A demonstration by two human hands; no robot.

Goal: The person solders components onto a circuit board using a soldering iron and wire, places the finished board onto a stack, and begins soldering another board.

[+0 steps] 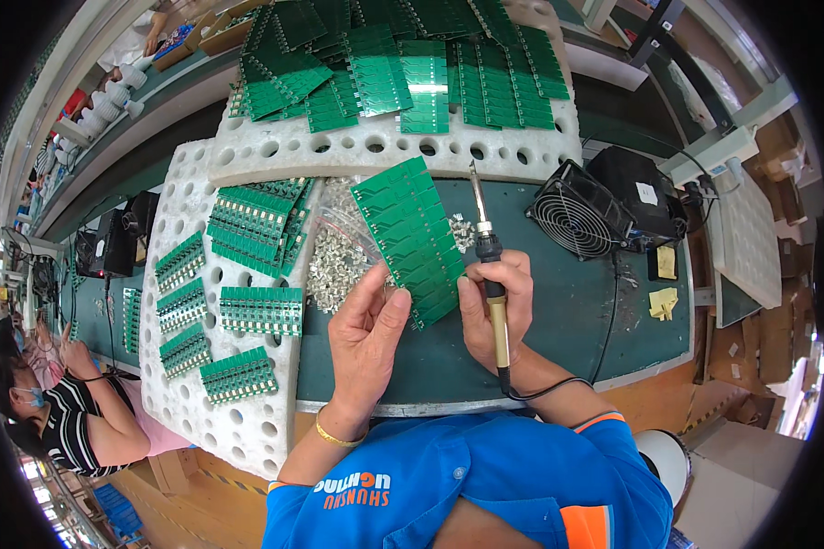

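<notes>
My left hand (pixel 364 334) pinches the lower left edge of a green circuit board panel (pixel 410 233), which is tilted over the bench. In my right hand (pixel 508 306) is a soldering iron (pixel 482 215) with a beige and black handle, its metal tip pointing up and away from me. My right thumb and fingers are close to the panel's lower right edge; whether they touch it, I cannot tell. Behind the panel lies a heap of small pale metallic parts (pixel 334 270), partly in a clear bag. A smaller pile (pixel 462 233) shows to its right.
White foam boards with holes (pixel 275 157) carry many bare green panels (pixel 371 69) at the back and populated panels (pixel 261 311) on the left. A black fan (pixel 572 210) and yellow sponge (pixel 666 263) stand right. The iron's cord (pixel 558 389) loops nearby. A co-worker (pixel 92 403) sits left.
</notes>
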